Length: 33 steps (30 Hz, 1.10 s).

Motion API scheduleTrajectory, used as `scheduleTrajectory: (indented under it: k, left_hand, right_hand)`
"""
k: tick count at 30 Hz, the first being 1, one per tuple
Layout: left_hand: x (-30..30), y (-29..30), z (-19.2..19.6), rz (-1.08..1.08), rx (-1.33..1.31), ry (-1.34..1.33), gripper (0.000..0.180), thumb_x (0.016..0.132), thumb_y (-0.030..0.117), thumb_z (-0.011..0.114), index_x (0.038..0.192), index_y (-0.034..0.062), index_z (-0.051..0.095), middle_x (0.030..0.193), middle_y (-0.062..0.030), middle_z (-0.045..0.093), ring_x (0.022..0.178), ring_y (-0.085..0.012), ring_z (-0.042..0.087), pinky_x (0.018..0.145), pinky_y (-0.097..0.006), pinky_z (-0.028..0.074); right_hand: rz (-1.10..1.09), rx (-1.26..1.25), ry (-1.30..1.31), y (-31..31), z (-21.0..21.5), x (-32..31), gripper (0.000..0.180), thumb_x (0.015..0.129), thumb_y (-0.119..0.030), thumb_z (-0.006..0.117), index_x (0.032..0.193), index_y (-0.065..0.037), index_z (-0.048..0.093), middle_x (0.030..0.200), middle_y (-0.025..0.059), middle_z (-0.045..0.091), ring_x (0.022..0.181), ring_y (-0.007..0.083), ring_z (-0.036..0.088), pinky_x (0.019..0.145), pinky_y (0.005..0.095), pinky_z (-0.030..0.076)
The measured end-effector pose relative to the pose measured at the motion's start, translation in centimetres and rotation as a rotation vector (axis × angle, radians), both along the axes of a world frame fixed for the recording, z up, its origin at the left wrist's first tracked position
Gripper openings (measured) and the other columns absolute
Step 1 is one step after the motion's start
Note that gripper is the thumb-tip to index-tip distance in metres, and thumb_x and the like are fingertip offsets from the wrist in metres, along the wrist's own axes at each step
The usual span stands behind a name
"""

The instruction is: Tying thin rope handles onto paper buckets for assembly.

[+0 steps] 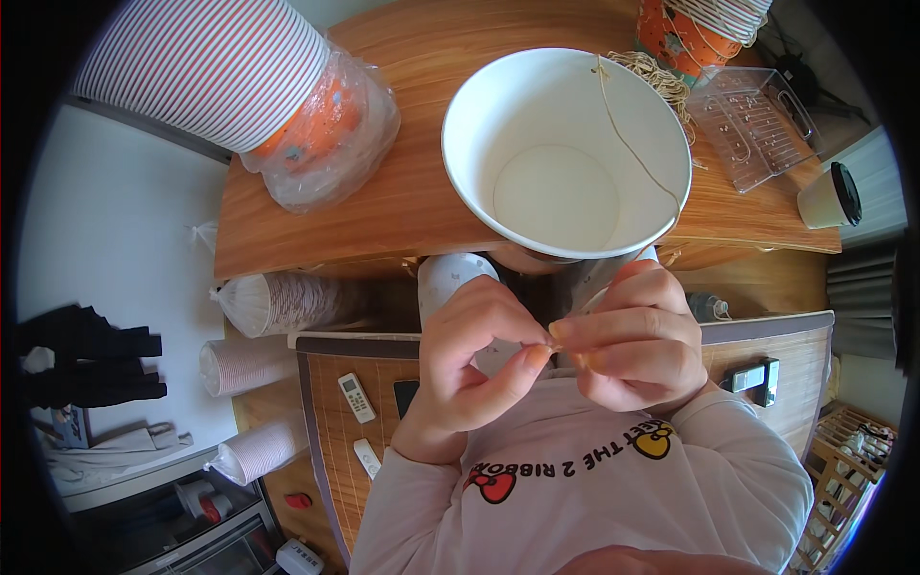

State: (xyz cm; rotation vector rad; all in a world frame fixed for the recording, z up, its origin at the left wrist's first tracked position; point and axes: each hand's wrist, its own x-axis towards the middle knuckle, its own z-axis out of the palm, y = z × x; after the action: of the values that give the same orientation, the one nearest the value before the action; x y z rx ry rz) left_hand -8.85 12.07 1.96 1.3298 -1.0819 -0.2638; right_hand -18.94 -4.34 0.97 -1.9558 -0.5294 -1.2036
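Observation:
My left hand (475, 359) and my right hand (634, 337) meet in front of my chest, thumbs and fingers pinched. A tiny pale bit between the fingertips looks like string, though the fingers cover most of it. Just beyond them, on the table edge, a big white paper bucket (565, 196) faces me with its open mouth. From a small spot near its far rim, a thin beige string (628, 144) runs down inside to the near right rim. Past that rim, its course toward my right hand is hard to follow.
The wooden table (422, 105) carries a stack of orange-patterned buckets (206, 72) in plastic, loose strings (656, 81), a clear tray (752, 129) and a lidded cup (830, 196). More wrapped stacks (273, 305) lie below left. Remotes (356, 397) rest on the mat beside me.

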Motion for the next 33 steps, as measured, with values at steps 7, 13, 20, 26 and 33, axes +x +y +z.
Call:
scheduleTrajectory:
  k: [7,13,20,26,33]
  left_hand:
    - [-0.12,-0.11,0.11,-0.004,-0.016,-0.012,0.007,0.074,0.002,0.069,0.078,0.0041,0.064,0.074,-0.0044,0.064,0.066,-0.0199,0.055,0.062,-0.029,0.042]
    - [-0.47,-0.09,0.30,0.025,0.006,-0.062,0.009,0.073,0.000,0.070,0.078,0.0043,0.065,0.073,-0.0043,0.064,0.066,-0.0198,0.055,0.061,-0.030,0.042]
    - [-0.81,-0.02,0.51,0.119,-0.013,-0.217,0.010,0.072,0.000,0.070,0.078,0.0055,0.065,0.072,-0.0026,0.063,0.065,-0.0187,0.055,0.060,-0.030,0.042]
    - [-0.89,0.15,0.55,0.109,-0.010,-0.178,0.009,0.072,0.000,0.069,0.076,0.0054,0.064,0.072,-0.0027,0.063,0.064,-0.0189,0.055,0.060,-0.030,0.042]
    - [-0.88,0.13,0.29,0.124,-0.001,-0.171,0.007,0.071,0.002,0.069,0.074,0.0050,0.062,0.070,-0.0031,0.062,0.064,-0.0195,0.054,0.060,-0.030,0.042]
  right_hand:
    - [-0.052,0.071,0.098,0.55,0.42,-0.22,0.023,0.078,-0.009,0.075,0.098,-0.009,0.065,0.095,0.0007,0.073,0.076,0.0170,0.048,0.065,0.0272,0.041]
    - [-0.050,0.063,0.144,0.35,0.52,-0.53,0.025,0.077,-0.006,0.073,0.099,-0.010,0.064,0.091,-0.0006,0.073,0.076,0.0176,0.049,0.067,0.0284,0.042]
    - [-0.085,0.066,0.113,0.91,0.49,-0.14,0.032,0.070,-0.001,0.068,0.101,-0.009,0.062,0.083,-0.0012,0.069,0.074,0.0187,0.050,0.066,0.0299,0.041]
    - [-0.059,0.007,0.099,1.08,0.32,0.14,0.040,0.064,0.002,0.066,0.102,-0.010,0.061,0.084,-0.0012,0.065,0.074,0.0200,0.051,0.069,0.0318,0.041]
    - [0.003,-0.053,0.142,0.87,0.02,0.20,0.048,0.062,0.003,0.065,0.108,-0.009,0.056,0.087,0.0020,0.062,0.074,0.0224,0.051,0.070,0.0357,0.040]
